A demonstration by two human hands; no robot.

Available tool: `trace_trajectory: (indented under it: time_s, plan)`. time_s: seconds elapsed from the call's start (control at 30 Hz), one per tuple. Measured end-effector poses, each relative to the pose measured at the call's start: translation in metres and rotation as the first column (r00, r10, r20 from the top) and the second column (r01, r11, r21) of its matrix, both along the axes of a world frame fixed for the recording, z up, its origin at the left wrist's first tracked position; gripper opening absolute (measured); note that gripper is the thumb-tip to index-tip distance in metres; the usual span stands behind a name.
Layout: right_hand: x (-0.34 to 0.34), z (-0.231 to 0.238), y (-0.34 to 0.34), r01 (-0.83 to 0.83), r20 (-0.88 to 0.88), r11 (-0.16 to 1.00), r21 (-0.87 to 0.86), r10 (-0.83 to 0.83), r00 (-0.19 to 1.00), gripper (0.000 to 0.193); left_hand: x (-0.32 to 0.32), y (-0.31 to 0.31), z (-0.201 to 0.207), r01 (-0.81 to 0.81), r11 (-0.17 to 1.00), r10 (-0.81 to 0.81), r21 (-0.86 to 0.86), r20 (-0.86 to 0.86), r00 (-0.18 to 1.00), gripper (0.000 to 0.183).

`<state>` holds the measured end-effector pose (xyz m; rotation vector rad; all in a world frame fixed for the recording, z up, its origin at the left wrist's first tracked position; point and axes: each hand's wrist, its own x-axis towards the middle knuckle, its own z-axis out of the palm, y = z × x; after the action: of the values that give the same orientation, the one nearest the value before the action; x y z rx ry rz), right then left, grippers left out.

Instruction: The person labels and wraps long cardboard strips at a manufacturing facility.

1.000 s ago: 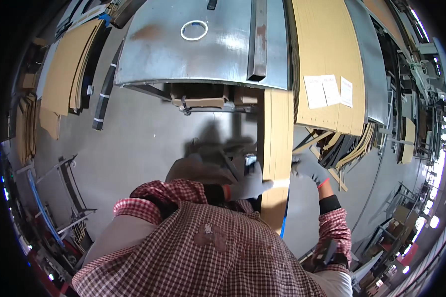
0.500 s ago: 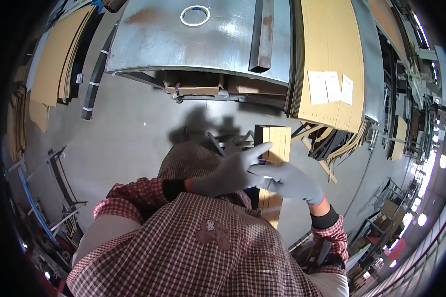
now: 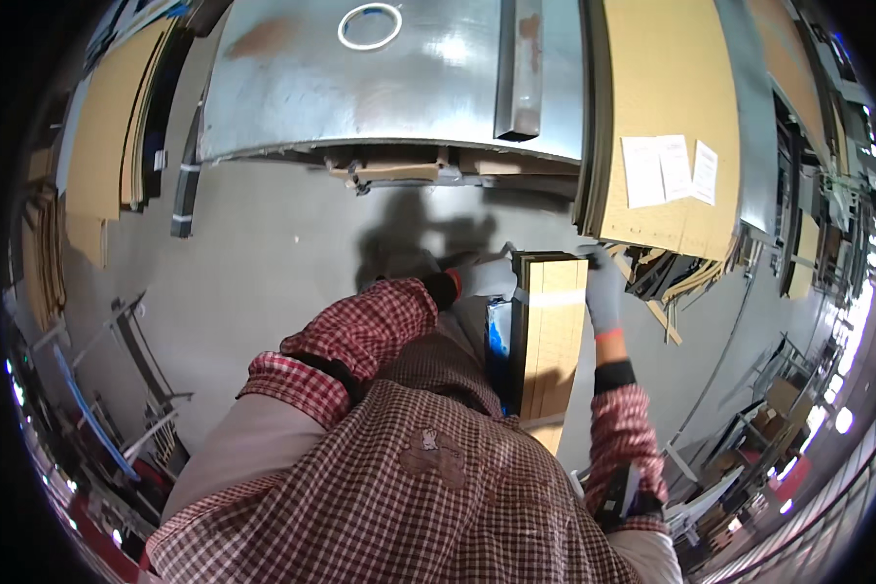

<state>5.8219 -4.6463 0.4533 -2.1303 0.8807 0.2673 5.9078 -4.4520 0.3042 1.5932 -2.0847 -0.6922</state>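
Observation:
A tall, narrow bundle of tan boards [image 3: 557,341] stands in front of my body, with a pale band [image 3: 548,297] across its upper part. My left hand [image 3: 485,279], in a grey glove, reaches to the bundle's far left corner with its fingers stretched out. On the other side my right hand [image 3: 603,290], also gloved in grey, lies along the far right corner, fingers extended. Neither hand visibly wraps round the bundle, and some fingertips are hidden or blurred. A blue object [image 3: 497,336] sits against the bundle's left side, partly covered.
Ahead is a metal-topped table [image 3: 302,88] carrying a tape roll [image 3: 370,26] and a dark metal bar [image 3: 521,78]. Stacked tan sheets [image 3: 676,92] with white papers [image 3: 670,170] stand to its right. Loose strips [image 3: 674,277] hang below them. More sheets [image 3: 107,127] lean at left.
My hands were together above the bundle; they have parted to its left and right sides. The bundle's top and band now show. The view has shifted slightly.

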Motion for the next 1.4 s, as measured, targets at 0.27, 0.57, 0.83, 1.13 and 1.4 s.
trace_trajectory:
  time_s: [0.27, 0.57, 0.83, 1.13, 1.4]
  plan:
    - [-0.019, 0.050, 0.128, -0.121, -0.147, 0.807, -0.578, 0.043, 0.988, 0.102, -0.017, 0.081, -0.064, -0.542, 0.767, 0.544, 0.345, -0.797, 0.262, 0.037]
    - [-0.041, 0.082, 0.094, 0.062, 0.273, 0.967, 0.246, -0.131, 0.953, 0.057, -0.023, -0.038, 0.147, -0.556, 0.805, 0.582, 0.206, -0.455, 0.674, 0.031]
    - [-0.025, 0.113, 0.042, -0.525, -0.033, 0.851, -0.033, 0.524, 0.851, 0.022, -0.037, -0.041, 0.120, -0.543, 0.834, 0.551, 0.101, -0.209, 0.808, 0.040]
    - [-0.038, -0.008, -0.072, -0.781, -0.048, 0.620, -0.078, 0.780, 0.624, 0.019, -0.052, -0.052, 0.130, -0.465, 0.885, 0.460, 0.000, 0.156, 0.874, 0.031]
    - [-0.216, 0.071, 0.029, 0.163, 0.038, 0.846, 0.508, -0.211, 0.977, 0.031, -0.086, -0.035, 0.172, 0.441, 0.877, -0.430, -0.188, 0.099, 0.897, 0.073]
